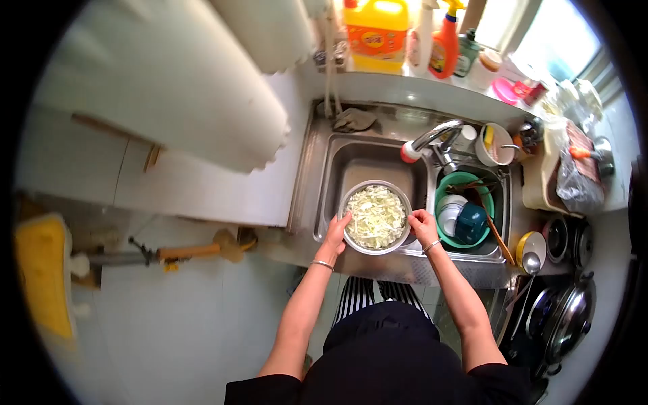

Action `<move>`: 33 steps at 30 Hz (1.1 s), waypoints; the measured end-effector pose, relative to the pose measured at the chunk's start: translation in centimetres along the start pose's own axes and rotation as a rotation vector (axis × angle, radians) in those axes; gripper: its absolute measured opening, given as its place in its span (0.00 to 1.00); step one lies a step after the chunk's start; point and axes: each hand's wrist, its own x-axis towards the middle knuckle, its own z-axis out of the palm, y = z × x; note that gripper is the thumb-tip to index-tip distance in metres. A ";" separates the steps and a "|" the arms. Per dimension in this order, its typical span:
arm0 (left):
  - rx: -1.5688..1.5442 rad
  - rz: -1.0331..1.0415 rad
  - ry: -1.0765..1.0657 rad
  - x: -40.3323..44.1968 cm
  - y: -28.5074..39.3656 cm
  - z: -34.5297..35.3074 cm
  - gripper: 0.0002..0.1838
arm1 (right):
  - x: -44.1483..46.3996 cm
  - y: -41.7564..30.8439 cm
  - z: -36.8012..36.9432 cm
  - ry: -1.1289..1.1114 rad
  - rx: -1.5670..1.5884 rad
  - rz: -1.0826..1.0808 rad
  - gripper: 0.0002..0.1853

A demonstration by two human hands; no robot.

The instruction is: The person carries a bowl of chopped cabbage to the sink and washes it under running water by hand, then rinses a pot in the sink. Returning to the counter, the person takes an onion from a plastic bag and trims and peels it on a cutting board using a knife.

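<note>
A round metal bowl [375, 251] full of shredded pale green and white vegetable [375, 216] is held over the front part of the left sink basin [364, 162]. My left hand [335, 233] grips its left rim, with the thumb on the edge. On the right rim, my right hand [424, 228] is closed with the fingertips pinching the edge. The undersides of both hands' grips are hidden. The faucet [432, 138], with a red and white tip, stands behind the bowl to the right.
In the right basin is a green tub [461, 177] with dishes, a dark teal cup [470, 224] and wooden utensils. Bottles line the windowsill behind. A ladle [532, 263], a yellow bowl [526, 243] and a lidded pan [570, 324] are at the right. A grey cloth [354, 120] lies behind the left basin.
</note>
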 end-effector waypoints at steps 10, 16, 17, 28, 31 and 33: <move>-0.119 0.074 0.210 -6.8 -1.0 -6.1 0.18 | -2.2 3.2 6.1 -0.164 -0.108 0.010 0.08; -0.051 0.125 0.306 -8.7 -0.4 -10.8 0.19 | -3.2 6.7 10.7 -0.160 -0.113 0.026 0.07; -0.046 0.122 0.305 -8.7 -0.4 -11.7 0.19 | -3.3 7.6 11.3 -0.142 -0.172 -0.005 0.07; 0.035 0.104 0.312 -8.3 2.1 -17.7 0.16 | -6.3 7.6 17.6 -0.024 -0.216 -0.092 0.06; 0.026 0.107 0.277 -8.1 2.7 -18.2 0.16 | -6.5 7.7 18.2 -0.007 -0.216 -0.084 0.06; 0.026 0.107 0.261 -8.1 2.8 -18.6 0.16 | -6.6 7.6 18.5 -0.005 -0.196 -0.071 0.06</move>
